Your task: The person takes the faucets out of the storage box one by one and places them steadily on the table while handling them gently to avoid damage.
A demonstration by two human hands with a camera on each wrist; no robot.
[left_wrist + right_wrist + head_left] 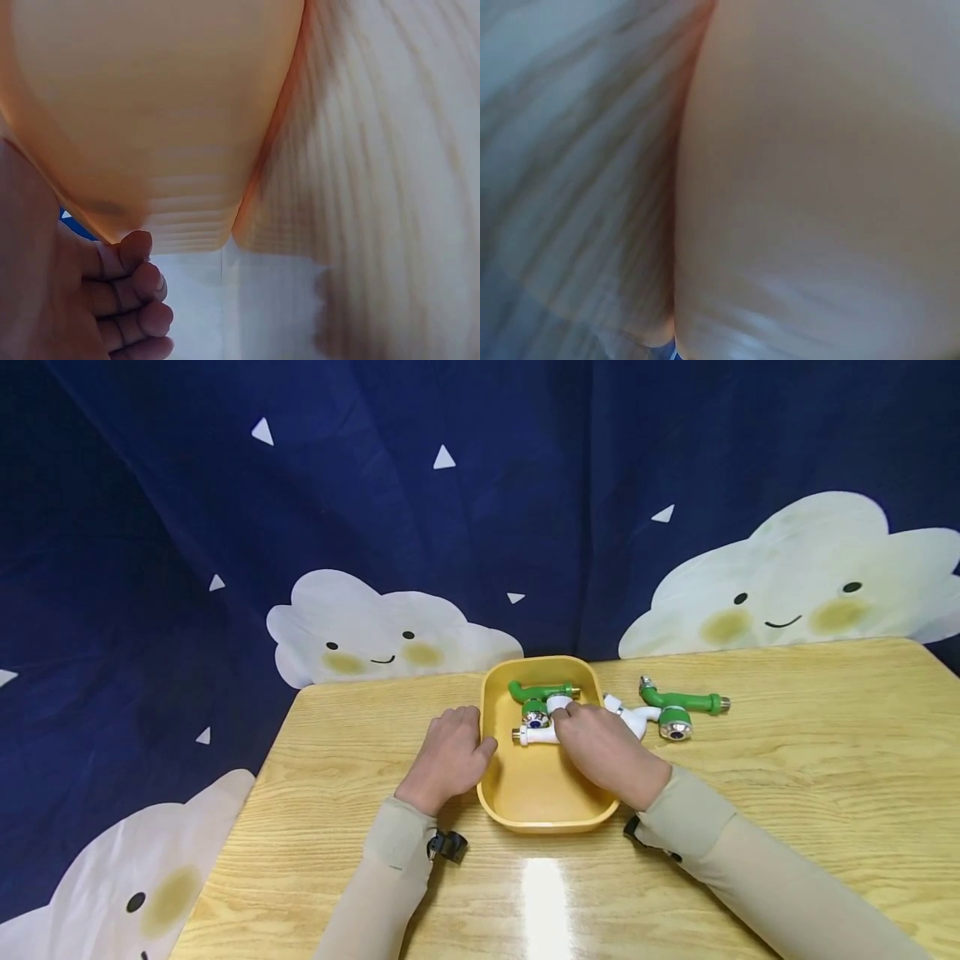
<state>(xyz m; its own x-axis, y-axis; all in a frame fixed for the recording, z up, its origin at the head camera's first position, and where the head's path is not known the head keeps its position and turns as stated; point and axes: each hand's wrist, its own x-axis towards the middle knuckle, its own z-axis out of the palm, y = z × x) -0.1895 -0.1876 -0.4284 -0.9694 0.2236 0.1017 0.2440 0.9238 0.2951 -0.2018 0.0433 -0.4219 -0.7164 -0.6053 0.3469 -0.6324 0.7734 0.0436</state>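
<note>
Yellow plastic bin (534,783) stands near the far edge of the wooden table (360,760), to the right of the table's left edge. Clock positions read from the head view.

Left hand (452,750): at the bin's 9 o'clock, grasping its side wall; thumb over the rim, fingers curled on the outside. Left wrist view shows the curled fingertips against the bin's end.

Right hand (603,747): comes in over the bin's 3 to 4 o'clock rim, grasping a white faucet (538,736) inside the bin. Faucet's threaded metal end points to 9 o'clock; ribbed white knob shows at the fingertips; remainder covered by the hand. Right wrist view: blurred bin wall and wood grain only.

Green faucet (549,692) lies in the bin at 12 o'clock, spout to 9, brass thread to 3, chrome-capped handle toward 6, just beside the white knob.

Outside, between 2 and 3 o'clock: second green faucet (686,702) on the table, thread to 3. White faucet parts (636,720) show between it and the right hand, partly covered.
</note>
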